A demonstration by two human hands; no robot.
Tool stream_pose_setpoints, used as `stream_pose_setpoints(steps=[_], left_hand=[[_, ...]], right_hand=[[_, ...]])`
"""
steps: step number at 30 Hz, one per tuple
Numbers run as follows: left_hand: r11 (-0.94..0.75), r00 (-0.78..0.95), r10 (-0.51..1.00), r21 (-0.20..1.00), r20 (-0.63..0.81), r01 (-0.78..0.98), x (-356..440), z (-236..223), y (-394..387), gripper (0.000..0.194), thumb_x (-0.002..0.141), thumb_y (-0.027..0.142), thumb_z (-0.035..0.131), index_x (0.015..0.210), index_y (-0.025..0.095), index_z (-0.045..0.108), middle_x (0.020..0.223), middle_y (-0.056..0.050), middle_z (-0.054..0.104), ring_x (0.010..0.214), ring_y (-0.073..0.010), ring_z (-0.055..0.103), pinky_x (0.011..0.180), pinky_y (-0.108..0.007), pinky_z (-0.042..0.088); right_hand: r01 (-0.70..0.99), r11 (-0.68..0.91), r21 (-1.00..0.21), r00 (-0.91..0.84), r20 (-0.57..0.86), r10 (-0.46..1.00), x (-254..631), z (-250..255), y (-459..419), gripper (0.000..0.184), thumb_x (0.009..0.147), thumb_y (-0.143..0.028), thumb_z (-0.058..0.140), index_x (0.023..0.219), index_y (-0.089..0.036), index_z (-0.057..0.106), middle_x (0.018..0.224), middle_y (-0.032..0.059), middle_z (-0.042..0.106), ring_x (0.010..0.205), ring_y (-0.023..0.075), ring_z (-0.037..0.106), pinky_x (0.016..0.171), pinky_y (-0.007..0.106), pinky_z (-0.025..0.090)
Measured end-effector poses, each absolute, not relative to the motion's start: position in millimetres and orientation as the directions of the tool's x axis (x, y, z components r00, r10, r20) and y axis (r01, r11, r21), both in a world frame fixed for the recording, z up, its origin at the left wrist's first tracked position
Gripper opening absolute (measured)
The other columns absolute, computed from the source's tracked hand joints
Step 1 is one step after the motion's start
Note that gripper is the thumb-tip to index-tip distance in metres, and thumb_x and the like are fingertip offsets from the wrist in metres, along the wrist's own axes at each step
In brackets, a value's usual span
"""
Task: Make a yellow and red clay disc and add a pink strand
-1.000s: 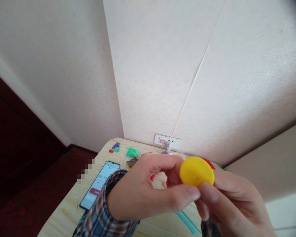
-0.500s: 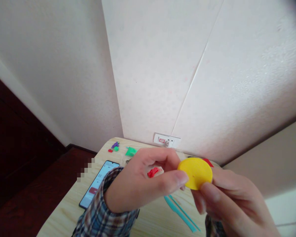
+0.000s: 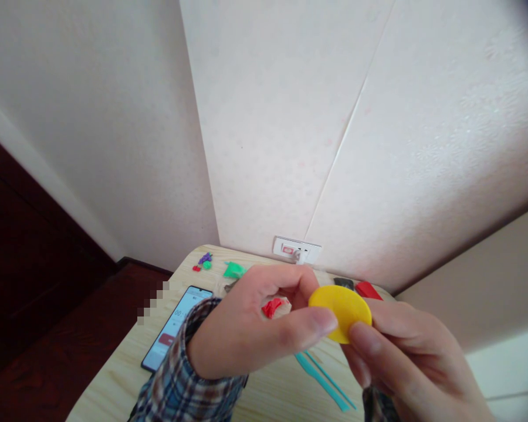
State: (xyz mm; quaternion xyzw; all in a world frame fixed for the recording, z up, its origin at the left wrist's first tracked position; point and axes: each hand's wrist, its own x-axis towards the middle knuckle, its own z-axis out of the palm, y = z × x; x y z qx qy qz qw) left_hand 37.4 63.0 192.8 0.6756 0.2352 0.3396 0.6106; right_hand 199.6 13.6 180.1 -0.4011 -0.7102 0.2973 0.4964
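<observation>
A flat yellow clay disc (image 3: 345, 309) is held up above the table between both hands. My left hand (image 3: 268, 319) pinches its left edge, thumb on the near face and fingers behind. From the right, my right hand (image 3: 405, 351) grips the lower right edge between thumb and fingers. Through the gap in my left hand shows a red lump in a clear wrapper (image 3: 275, 307). Below the hands, two teal modelling tools (image 3: 323, 381) lie side by side on the table, their upper ends hidden by my left hand.
On the wooden table (image 3: 114, 363) lie a phone (image 3: 176, 325), small purple, green and red clay pieces (image 3: 206, 261), a green packet (image 3: 234, 270), a black piece (image 3: 344, 283) and a red piece (image 3: 368, 291). Walls with a socket (image 3: 297, 251) stand behind.
The yellow disc has shifted slightly left and turned a little in my fingers. My right hand has moved left with it, and more of the black and red pieces shows behind.
</observation>
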Motion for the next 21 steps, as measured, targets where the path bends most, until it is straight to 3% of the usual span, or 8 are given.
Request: stream_pose_setpoints(steps=[5, 12, 18, 21], left_hand=[[-0.235, 0.689, 0.684, 0.967, 0.239, -0.102, 36, 197, 64, 0.011, 0.075, 0.023, 0.059, 0.069, 0.017, 0.052, 0.063, 0.003, 0.047, 0.06, -0.0098, 0.042, 0.057, -0.022, 0.036], [-0.281, 0.681, 0.68, 0.954, 0.273, -0.102, 36, 200, 64, 0.018, 0.074, 0.022, 0.057, 0.06, 0.018, 0.046, 0.06, 0.003, 0.044, 0.059, -0.0104, 0.041, 0.06, -0.023, 0.036], [-0.151, 0.661, 0.731, 0.985, 0.17, -0.086, 37, 198, 63, 0.019, 0.077, 0.031, 0.055, 0.066, 0.017, 0.049, 0.062, 0.002, 0.045, 0.058, -0.0094, 0.041, 0.054, -0.022, 0.033], [-0.101, 0.645, 0.751, 0.99, 0.141, -0.099, 37, 196, 64, 0.022, 0.076, 0.034, 0.055, 0.065, 0.017, 0.046, 0.062, 0.002, 0.044, 0.056, -0.0093, 0.04, 0.052, -0.023, 0.032]], right_hand=[[0.26, 0.495, -0.829, -0.215, 0.45, 0.867, 198, 183, 13, 0.041, 0.093, -0.038, 0.046, 0.058, -0.02, 0.054, 0.048, -0.0037, 0.053, 0.046, 0.0074, 0.048, 0.046, 0.019, 0.037], [0.286, 0.458, -0.841, -0.166, 0.427, 0.889, 200, 181, 14, 0.047, 0.092, -0.046, 0.044, 0.054, -0.019, 0.053, 0.05, -0.0022, 0.055, 0.049, 0.0085, 0.05, 0.045, 0.019, 0.036], [0.345, 0.431, -0.834, -0.187, 0.389, 0.902, 208, 178, 11, 0.041, 0.09, -0.041, 0.049, 0.055, -0.02, 0.053, 0.049, -0.0022, 0.053, 0.047, 0.0085, 0.048, 0.043, 0.018, 0.036], [0.375, 0.417, -0.828, -0.286, 0.325, 0.901, 208, 179, 11, 0.042, 0.091, -0.041, 0.045, 0.057, -0.019, 0.054, 0.053, -0.0001, 0.054, 0.047, 0.0094, 0.047, 0.041, 0.019, 0.036]])
